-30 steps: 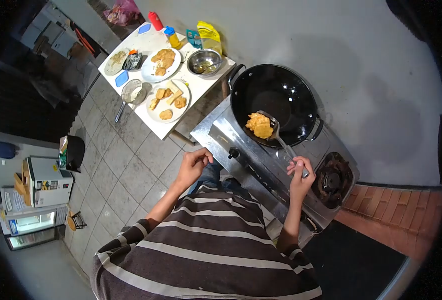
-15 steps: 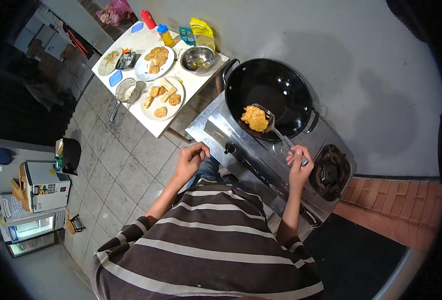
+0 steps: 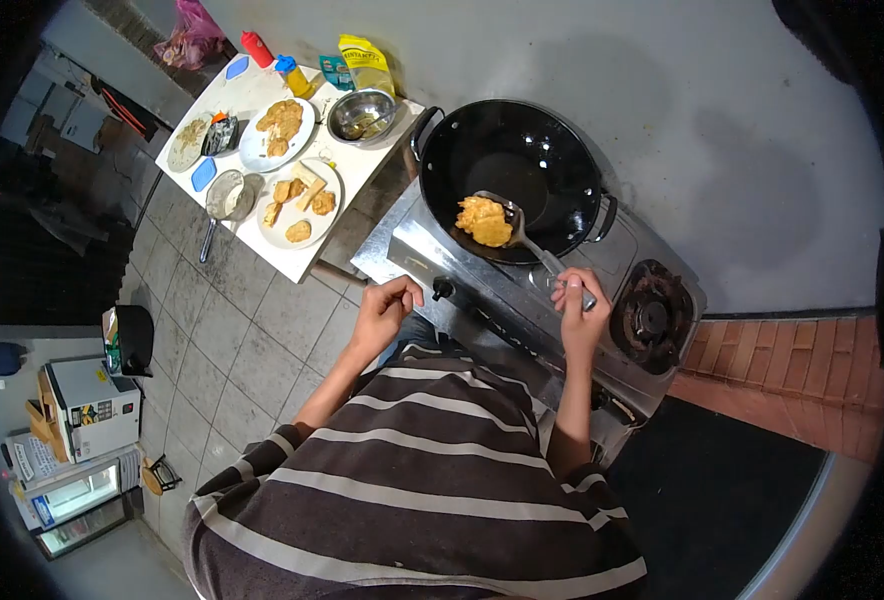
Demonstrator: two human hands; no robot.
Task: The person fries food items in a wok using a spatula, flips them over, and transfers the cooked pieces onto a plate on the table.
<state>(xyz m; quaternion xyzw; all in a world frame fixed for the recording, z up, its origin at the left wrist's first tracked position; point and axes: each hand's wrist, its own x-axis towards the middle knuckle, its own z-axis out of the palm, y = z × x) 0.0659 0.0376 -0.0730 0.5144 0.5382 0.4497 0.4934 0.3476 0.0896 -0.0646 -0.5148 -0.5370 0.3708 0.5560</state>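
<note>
My right hand [image 3: 583,300] is wrapped round the handle of a metal spatula [image 3: 534,250]. On the spatula's blade rests a golden-brown fried piece of food [image 3: 484,222], over the near side of a black two-handled wok [image 3: 552,130]. The wok sits on the far burner of a steel gas stove [image 3: 417,245]. My left hand [image 3: 387,308] hovers in front of the stove's left end, near a black knob [image 3: 443,288]. Its fingers are curled in, with nothing visible in them.
Left of the stove, a white table [image 3: 287,262] bears a plate of fried pieces [image 3: 297,205], another plate of fried food [image 3: 280,128], a steel bowl [image 3: 362,115], a small saucepan [image 3: 230,195] and sauce bottles [image 3: 256,48]. A bare burner [image 3: 650,315] lies to the right.
The view has shifted, so the wok and table appear further left and higher. The fried piece stays on the spatula in my right hand; my left hand stays curled.
</note>
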